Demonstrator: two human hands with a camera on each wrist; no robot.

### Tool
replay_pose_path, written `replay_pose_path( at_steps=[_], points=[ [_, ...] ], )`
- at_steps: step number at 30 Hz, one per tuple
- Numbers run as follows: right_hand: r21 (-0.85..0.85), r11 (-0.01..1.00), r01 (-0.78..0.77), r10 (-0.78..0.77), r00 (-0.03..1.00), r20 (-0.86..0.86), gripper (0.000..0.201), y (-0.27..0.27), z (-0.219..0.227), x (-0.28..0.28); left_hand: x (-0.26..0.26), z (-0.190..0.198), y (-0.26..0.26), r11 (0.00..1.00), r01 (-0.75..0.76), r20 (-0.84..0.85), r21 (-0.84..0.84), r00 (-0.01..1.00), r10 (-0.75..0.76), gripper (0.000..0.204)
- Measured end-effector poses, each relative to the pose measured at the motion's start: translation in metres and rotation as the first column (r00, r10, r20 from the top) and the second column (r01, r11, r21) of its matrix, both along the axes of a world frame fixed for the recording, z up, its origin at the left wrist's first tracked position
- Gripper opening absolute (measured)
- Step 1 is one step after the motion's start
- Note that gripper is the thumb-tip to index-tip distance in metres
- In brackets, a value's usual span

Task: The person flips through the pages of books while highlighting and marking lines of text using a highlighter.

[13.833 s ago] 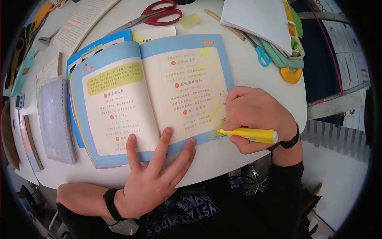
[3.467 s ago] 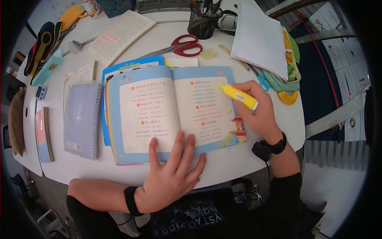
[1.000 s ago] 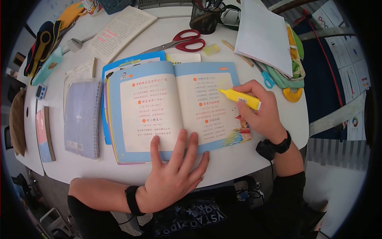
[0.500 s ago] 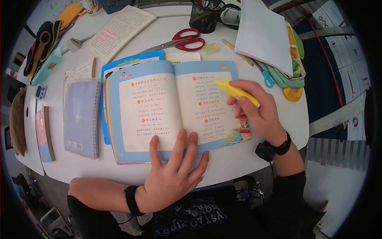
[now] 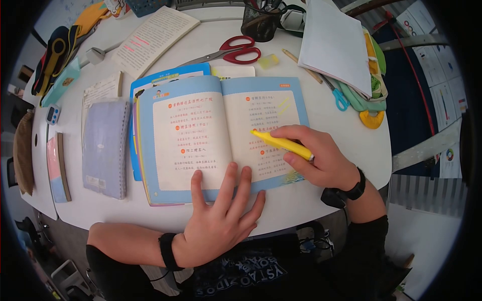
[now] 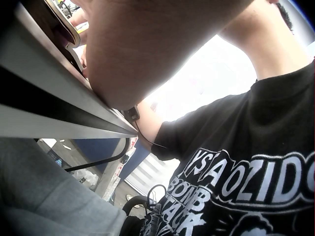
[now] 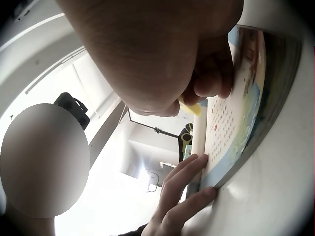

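An open book (image 5: 202,85) with blue page borders and printed verses lies on the white table (image 5: 120,213). My left hand (image 5: 218,220) rests with spread fingers on its lower edge, across the fold. A yellow highlighter (image 5: 286,144) is pinched in my right hand (image 5: 317,159), its tip right at the heading in the middle of the right page. Light yellow strokes (image 5: 284,105) mark that page's upper right. From the right wrist view, the highlighter (image 7: 191,108) is mostly covered by my right hand (image 7: 147,64). The left wrist view is largely filled by bare skin.
Red-handled scissors (image 5: 241,50), a yellow eraser-like block (image 5: 268,61) and a mesh pen holder (image 5: 258,25) are beyond the book. Left of it lies a lilac spiral notebook (image 5: 104,150); white papers (image 5: 331,50) lie over a green pouch (image 5: 374,105) at right.
Since the oldest frame the book has been turned to other pages. Over the last second my right hand has moved the highlighter from the upper right page down and left; my left hand stays put.
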State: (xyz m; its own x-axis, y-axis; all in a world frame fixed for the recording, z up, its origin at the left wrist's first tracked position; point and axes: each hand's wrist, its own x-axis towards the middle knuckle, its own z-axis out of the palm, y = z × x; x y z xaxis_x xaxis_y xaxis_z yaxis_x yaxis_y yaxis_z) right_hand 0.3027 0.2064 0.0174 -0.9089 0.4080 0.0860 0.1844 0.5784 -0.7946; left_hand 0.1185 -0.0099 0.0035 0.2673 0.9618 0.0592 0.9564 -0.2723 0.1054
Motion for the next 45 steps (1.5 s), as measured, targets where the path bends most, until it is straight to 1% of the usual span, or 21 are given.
replay_pose_path(
  at_steps=[10, 12, 13, 15, 16, 18, 19, 23, 25, 26, 28, 29, 32, 35, 38, 41, 43, 44, 45],
  points=[
    [0.024, 1.0, 0.007, -0.007, 1.0, 0.005, 0.034, 0.001, 0.001, 0.0, 0.0, 0.0, 0.001, 1.0, 0.005, 0.005, 0.002, 1.0, -0.005, 0.068],
    [0.079, 0.993, 0.092, -0.09, 0.996, -0.025, 0.032, 0.001, 0.001, 0.0, 0.0, 0.001, 0.001, 1.0, 0.003, 0.005, 0.0, 1.0, -0.003, 0.068],
    [0.078, 0.993, 0.093, -0.091, 0.996, -0.025, 0.032, 0.002, 0.003, 0.0, 0.0, 0.001, 0.001, 1.0, 0.003, 0.007, -0.003, 1.0, -0.003, 0.068],
    [0.083, 0.974, 0.209, -0.212, 0.977, 0.033, 0.029, 0.007, 0.01, 0.003, 0.0, 0.0, 0.001, 1.0, 0.003, 0.009, 0.002, 1.0, -0.003, 0.068],
    [0.082, 0.975, 0.208, -0.212, 0.977, 0.034, 0.029, 0.01, 0.009, 0.005, 0.0, -0.001, 0.001, 1.0, 0.0, 0.01, 0.008, 1.0, 0.0, 0.068],
    [-0.011, 0.943, 0.333, -0.333, 0.942, -0.025, 0.025, 0.018, 0.003, 0.01, -0.001, 0.0, 0.0, 1.0, 0.001, 0.012, 0.001, 1.0, -0.001, 0.068],
    [0.019, 0.944, 0.329, -0.328, 0.943, -0.053, 0.022, 0.023, 0.002, 0.011, -0.001, 0.001, 0.0, 1.0, 0.005, 0.014, -0.003, 1.0, -0.005, 0.068],
    [0.041, 0.951, 0.306, -0.304, 0.952, -0.036, 0.021, 0.027, 0.001, 0.014, -0.001, -0.001, 0.0, 1.0, 0.004, 0.012, 0.006, 1.0, -0.004, 0.068],
    [-0.042, 0.952, 0.303, -0.303, 0.953, 0.0, 0.02, 0.022, 0.002, 0.011, -0.001, -0.001, 0.0, 1.0, 0.005, 0.012, 0.009, 1.0, -0.005, 0.068],
    [-0.041, 0.952, 0.303, -0.303, 0.953, 0.001, 0.02, 0.021, 0.002, 0.011, -0.001, -0.001, 0.0, 1.0, 0.004, 0.013, 0.009, 1.0, -0.004, 0.068],
    [0.012, 0.957, 0.291, -0.291, 0.956, 0.015, 0.02, 0.019, 0.003, 0.01, -0.001, -0.001, 0.0, 1.0, 0.006, 0.01, 0.009, 1.0, -0.006, 0.068],
    [0.011, 0.957, 0.291, -0.291, 0.956, 0.016, 0.02, 0.019, 0.002, 0.01, -0.001, 0.0, 0.0, 1.0, 0.005, 0.011, 0.008, 1.0, -0.006, 0.068],
    [-0.013, 0.947, 0.32, -0.321, 0.947, -0.033, 0.02, 0.021, -0.001, 0.01, -0.001, 0.0, 0.0, 1.0, 0.006, 0.011, 0.001, 1.0, -0.006, 0.068],
    [0.03, 0.946, 0.322, -0.319, 0.946, -0.062, 0.019, 0.023, -0.003, 0.01, -0.001, 0.0, 0.0, 1.0, 0.009, 0.012, 0.0, 1.0, -0.009, 0.068],
    [0.038, 0.953, 0.301, -0.3, 0.953, -0.027, 0.018, 0.022, 0.001, 0.011, 0.0, -0.001, 0.001, 1.0, 0.005, 0.02, 0.003, 1.0, -0.005, 0.067],
    [0.061, 0.938, 0.341, -0.343, 0.939, 0.015, 0.017, 0.024, 0.002, 0.013, 0.0, 0.0, 0.001, 1.0, 0.006, 0.024, 0.002, 1.0, -0.006, 0.067],
    [-0.031, 0.9, 0.435, -0.436, 0.899, -0.037, 0.018, 0.024, 0.0, 0.013, 0.0, 0.0, 0.001, 1.0, 0.0, 0.017, 0.007, 1.0, 0.0, 0.067],
    [-0.032, 0.899, 0.436, -0.437, 0.899, -0.037, 0.018, 0.023, 0.0, 0.011, 0.0, 0.0, 0.001, 1.0, 0.001, 0.016, 0.006, 1.0, -0.001, 0.067],
    [-0.082, 0.891, 0.446, -0.452, 0.888, -0.085, 0.021, 0.02, 0.001, 0.01, 0.0, 0.0, 0.0, 1.0, 0.0, 0.02, 0.004, 1.0, 0.0, 0.067]
  ],
)
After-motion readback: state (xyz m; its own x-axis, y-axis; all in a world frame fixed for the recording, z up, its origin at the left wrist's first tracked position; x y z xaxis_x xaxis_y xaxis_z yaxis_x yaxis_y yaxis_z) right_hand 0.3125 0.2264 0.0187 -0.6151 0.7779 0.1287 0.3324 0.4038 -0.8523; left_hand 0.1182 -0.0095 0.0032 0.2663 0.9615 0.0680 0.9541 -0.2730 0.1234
